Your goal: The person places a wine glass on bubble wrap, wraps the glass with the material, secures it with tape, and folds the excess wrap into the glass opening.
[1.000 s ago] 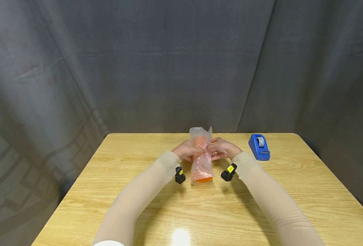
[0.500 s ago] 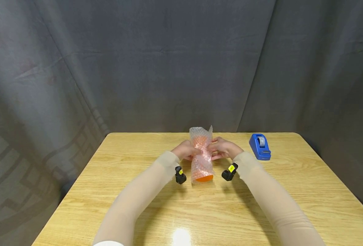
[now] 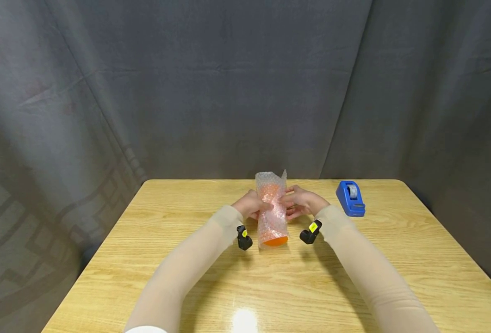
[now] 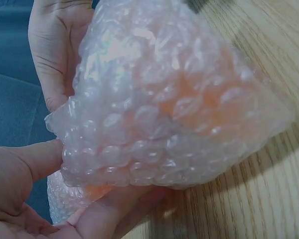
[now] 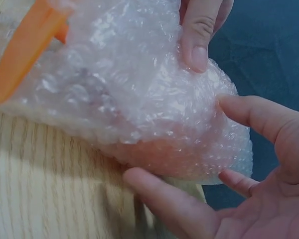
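Note:
A bubble-wrapped orange object [image 3: 272, 220] lies lengthwise on the wooden table, narrow in the middle and wider at both ends. Its bare orange edge [image 5: 26, 55] sticks out of the near end of the wrap. My left hand [image 3: 250, 204] grips the waist from the left, thumb on top and fingers underneath, as the left wrist view shows. From the other side my right hand [image 3: 305, 202] presses its thumb tip on the bubble wrap [image 5: 154, 99]. The other fingers of that hand are spread nearly straight along the side of the bundle.
A blue tape dispenser [image 3: 351, 199] with a roll of clear tape stands at the back right of the table [image 3: 178, 273]. Grey curtains [image 3: 228, 92] hang behind and on both sides. Each wrist carries a small black camera.
Almost nothing has moved. Both hands stay at the waist of the wrapped object, which has shifted only very slightly.

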A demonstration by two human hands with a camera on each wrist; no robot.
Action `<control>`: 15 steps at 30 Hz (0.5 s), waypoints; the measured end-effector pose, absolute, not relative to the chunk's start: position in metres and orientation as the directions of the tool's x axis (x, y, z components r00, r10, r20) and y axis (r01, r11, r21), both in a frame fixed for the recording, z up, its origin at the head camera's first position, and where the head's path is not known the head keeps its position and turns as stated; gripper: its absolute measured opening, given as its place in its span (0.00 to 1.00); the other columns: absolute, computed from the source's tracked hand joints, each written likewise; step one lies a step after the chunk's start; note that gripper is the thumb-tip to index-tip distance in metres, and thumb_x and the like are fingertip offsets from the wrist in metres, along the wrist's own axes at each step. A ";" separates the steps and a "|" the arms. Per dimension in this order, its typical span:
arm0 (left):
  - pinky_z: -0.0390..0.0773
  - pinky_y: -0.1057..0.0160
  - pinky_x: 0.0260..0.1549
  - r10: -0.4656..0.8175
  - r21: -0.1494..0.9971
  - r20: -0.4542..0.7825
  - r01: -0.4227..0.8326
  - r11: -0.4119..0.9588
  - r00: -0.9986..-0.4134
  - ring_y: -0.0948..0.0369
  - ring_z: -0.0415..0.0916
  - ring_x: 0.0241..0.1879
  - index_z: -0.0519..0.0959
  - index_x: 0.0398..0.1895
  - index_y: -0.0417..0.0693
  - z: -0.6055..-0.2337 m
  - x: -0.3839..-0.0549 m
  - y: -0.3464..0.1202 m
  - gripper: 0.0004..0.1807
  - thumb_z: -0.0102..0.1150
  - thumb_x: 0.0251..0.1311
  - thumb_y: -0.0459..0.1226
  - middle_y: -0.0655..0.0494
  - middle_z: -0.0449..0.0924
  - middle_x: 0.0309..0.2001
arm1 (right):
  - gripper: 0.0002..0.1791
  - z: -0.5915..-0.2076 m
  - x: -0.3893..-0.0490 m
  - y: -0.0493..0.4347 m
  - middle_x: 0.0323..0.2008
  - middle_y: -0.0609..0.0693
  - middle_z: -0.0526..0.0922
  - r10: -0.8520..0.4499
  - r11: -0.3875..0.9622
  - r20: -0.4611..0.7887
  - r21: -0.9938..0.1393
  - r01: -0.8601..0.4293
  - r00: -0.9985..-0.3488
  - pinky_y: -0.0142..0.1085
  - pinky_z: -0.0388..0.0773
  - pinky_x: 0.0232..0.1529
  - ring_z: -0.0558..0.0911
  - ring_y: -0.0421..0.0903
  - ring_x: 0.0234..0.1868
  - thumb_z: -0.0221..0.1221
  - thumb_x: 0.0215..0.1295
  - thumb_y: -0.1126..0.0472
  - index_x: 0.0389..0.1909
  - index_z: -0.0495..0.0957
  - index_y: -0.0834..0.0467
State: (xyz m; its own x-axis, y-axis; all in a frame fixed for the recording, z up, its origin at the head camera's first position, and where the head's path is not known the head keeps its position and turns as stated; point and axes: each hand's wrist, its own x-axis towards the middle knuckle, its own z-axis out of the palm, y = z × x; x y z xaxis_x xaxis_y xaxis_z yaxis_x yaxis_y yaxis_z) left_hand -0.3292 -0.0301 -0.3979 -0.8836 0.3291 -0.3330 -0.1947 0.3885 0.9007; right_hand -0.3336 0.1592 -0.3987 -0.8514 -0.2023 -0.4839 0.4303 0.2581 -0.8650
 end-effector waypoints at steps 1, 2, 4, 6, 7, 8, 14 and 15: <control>0.82 0.54 0.43 0.328 0.900 -0.332 -0.194 0.390 -0.885 0.52 0.80 0.44 0.71 0.55 0.33 -0.398 -0.330 -0.030 0.22 0.63 0.60 0.32 0.42 0.78 0.50 | 0.38 -0.399 -0.334 0.160 0.53 0.68 0.67 -0.210 0.254 -0.486 -0.865 0.433 -0.848 0.48 0.84 0.40 0.77 0.53 0.38 0.56 0.67 0.62 0.69 0.42 0.55; 0.83 0.54 0.43 0.327 0.901 -0.331 -0.194 0.388 -0.885 0.52 0.80 0.44 0.71 0.54 0.33 -0.398 -0.330 -0.030 0.22 0.63 0.60 0.32 0.42 0.78 0.50 | 0.38 -0.400 -0.335 0.160 0.54 0.68 0.67 -0.218 0.249 -0.489 -0.865 0.436 -0.845 0.50 0.83 0.41 0.78 0.54 0.39 0.56 0.68 0.62 0.69 0.42 0.54; 0.83 0.54 0.43 0.326 0.901 -0.331 -0.194 0.389 -0.886 0.52 0.80 0.44 0.71 0.54 0.32 -0.398 -0.330 -0.029 0.21 0.63 0.60 0.32 0.41 0.78 0.50 | 0.39 -0.401 -0.335 0.161 0.55 0.70 0.66 -0.239 0.230 -0.489 -0.868 0.441 -0.839 0.52 0.82 0.44 0.78 0.57 0.42 0.56 0.68 0.62 0.69 0.40 0.54; 0.83 0.54 0.43 0.329 0.903 -0.330 -0.195 0.383 -0.885 0.51 0.81 0.45 0.70 0.55 0.32 -0.398 -0.329 -0.029 0.22 0.62 0.60 0.31 0.41 0.78 0.51 | 0.39 -0.402 -0.335 0.161 0.56 0.70 0.66 -0.250 0.206 -0.490 -0.870 0.448 -0.835 0.54 0.81 0.45 0.78 0.59 0.46 0.55 0.68 0.62 0.70 0.39 0.53; 0.82 0.54 0.43 0.331 0.905 -0.329 -0.195 0.378 -0.884 0.50 0.81 0.46 0.70 0.56 0.32 -0.398 -0.329 -0.029 0.22 0.62 0.60 0.31 0.40 0.77 0.51 | 0.40 -0.403 -0.335 0.161 0.56 0.69 0.67 -0.254 0.196 -0.489 -0.871 0.450 -0.835 0.54 0.81 0.45 0.78 0.59 0.47 0.56 0.68 0.62 0.70 0.39 0.53; 0.82 0.53 0.44 0.334 0.907 -0.328 -0.195 0.374 -0.884 0.50 0.81 0.46 0.69 0.56 0.32 -0.398 -0.329 -0.029 0.22 0.62 0.61 0.31 0.40 0.77 0.51 | 0.40 -0.403 -0.335 0.161 0.55 0.69 0.67 -0.255 0.184 -0.487 -0.872 0.453 -0.835 0.54 0.81 0.44 0.78 0.60 0.48 0.56 0.68 0.62 0.70 0.39 0.53; 0.82 0.54 0.45 0.355 0.913 -0.330 -0.201 0.354 -0.875 0.49 0.81 0.47 0.69 0.56 0.32 -0.399 -0.328 -0.030 0.21 0.60 0.62 0.31 0.39 0.78 0.51 | 0.40 -0.405 -0.334 0.161 0.48 0.66 0.70 -0.249 0.144 -0.471 -0.882 0.449 -0.846 0.47 0.84 0.35 0.80 0.55 0.39 0.56 0.67 0.63 0.68 0.38 0.53; 0.82 0.54 0.45 0.361 0.914 -0.332 -0.204 0.350 -0.872 0.49 0.81 0.47 0.70 0.56 0.32 -0.400 -0.328 -0.030 0.21 0.60 0.62 0.31 0.39 0.78 0.51 | 0.40 -0.405 -0.334 0.161 0.47 0.65 0.70 -0.250 0.144 -0.466 -0.885 0.443 -0.849 0.45 0.84 0.34 0.80 0.55 0.38 0.56 0.67 0.64 0.68 0.38 0.54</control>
